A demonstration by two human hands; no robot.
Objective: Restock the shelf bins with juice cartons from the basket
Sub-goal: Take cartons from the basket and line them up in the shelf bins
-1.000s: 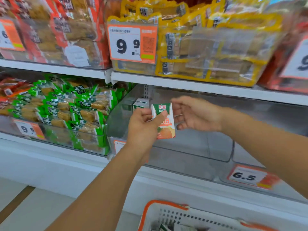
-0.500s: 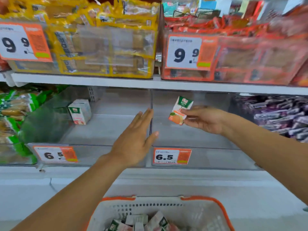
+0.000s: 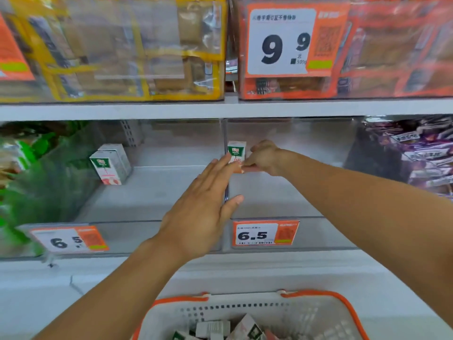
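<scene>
Item: juice carton (image 3: 236,153), upright at the back of the right shelf bin (image 3: 282,192), 12 o'clock from my basket (image 3: 318,296). Right hand (image 3: 266,158) pinches its lower edge. Left hand (image 3: 203,204) flat, empty. I judge it light, stiff-walled, crushable; grip the flat sides.

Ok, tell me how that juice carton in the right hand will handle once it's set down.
The juice carton looks stiff and boxy, so it probably keeps its shape in the right hand. It is tall and narrow, so a nudge from the open left hand could tip it. Its flat base should stand, not roll.
</scene>
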